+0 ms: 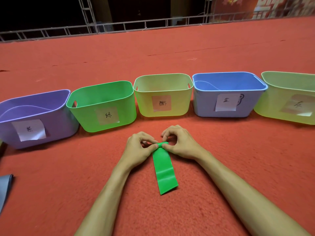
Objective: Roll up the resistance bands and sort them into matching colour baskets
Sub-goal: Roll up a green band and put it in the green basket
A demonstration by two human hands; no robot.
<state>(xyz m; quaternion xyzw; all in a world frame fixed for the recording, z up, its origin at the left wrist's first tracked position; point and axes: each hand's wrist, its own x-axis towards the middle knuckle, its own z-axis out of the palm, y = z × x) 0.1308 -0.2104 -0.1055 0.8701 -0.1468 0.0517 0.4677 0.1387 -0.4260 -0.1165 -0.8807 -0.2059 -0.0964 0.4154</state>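
Note:
A green resistance band (164,169) lies flat on the red carpet, its far end turned over into a small roll. My left hand (139,147) pinches the roll's left side and my right hand (179,143) pinches its right side. Behind them stands a row of labelled baskets: purple (56,120), green (85,114), pale yellow (144,103), blue (204,103) and a second pale yellow-green one (265,103). The purple and blue baskets each hold a band of their own colour.
A grey-blue band (6,188) lies at the left edge of the carpet. A metal truss rail (119,26) runs along the far edge of the carpet, with darkness beyond it.

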